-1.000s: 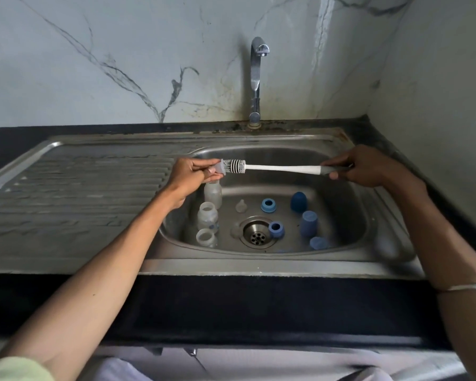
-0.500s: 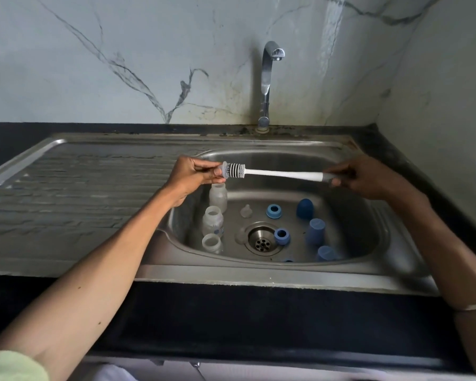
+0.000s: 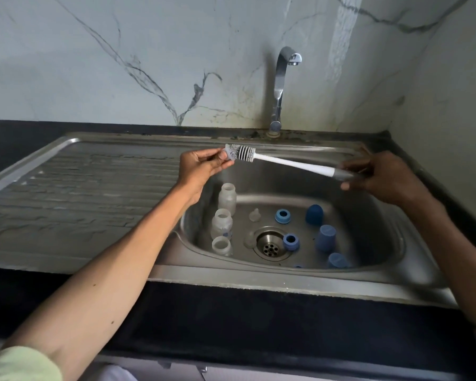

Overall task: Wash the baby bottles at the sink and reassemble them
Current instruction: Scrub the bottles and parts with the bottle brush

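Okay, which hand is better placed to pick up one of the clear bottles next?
Left, probably. The left hand only pinches the white bottle brush at its bristle tip and sits directly above the three clear plastic bottles. The right hand grips the brush handle, farther away.

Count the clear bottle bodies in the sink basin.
3, upright in a row along the basin's left side: back, middle, front. None looks hidden.

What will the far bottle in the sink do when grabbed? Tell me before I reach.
The far bottle looks like thin clear plastic and empty, so probably light. It stands upright with no cap on, so a sideways nudge may tip it, and being round it would then likely roll across the sink. If wet it may be slippery; I cannot tell.
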### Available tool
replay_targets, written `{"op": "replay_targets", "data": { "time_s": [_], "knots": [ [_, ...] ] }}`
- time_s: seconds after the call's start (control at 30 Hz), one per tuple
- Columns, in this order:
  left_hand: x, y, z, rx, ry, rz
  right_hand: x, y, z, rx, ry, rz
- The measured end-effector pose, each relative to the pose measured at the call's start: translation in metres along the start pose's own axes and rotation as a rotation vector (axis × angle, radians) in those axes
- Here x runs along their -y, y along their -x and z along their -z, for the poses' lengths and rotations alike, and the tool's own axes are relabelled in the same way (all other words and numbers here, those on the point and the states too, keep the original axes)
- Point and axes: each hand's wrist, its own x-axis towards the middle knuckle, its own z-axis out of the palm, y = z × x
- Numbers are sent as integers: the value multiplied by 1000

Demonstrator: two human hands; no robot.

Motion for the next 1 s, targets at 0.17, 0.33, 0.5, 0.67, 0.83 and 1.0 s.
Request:
{"op": "replay_targets", "data": {
  "time_s": [0.17, 0.33, 0.5, 0.67, 0.83, 1.0],
  "knots": [
    [0, 0, -12, -93, 248, 71, 16, 5, -3, -15, -10, 2],
    [0, 2, -13, -147, 338, 130, 34, 12, -12, -22, 10, 1],
    [4, 6, -16, -263, 336, 223, 37, 12, -17, 26, -6, -25],
    [3, 5, -17, -212, 347, 213, 42, 15, -15, -19, -13, -14],
    [0, 5, -18, -160, 394, 274, 43, 15, -15, -31, -20, -16],
    [2, 3, -13, -119, 374, 226, 37, 14, -14, 39, 7, -40]
  ]
}}
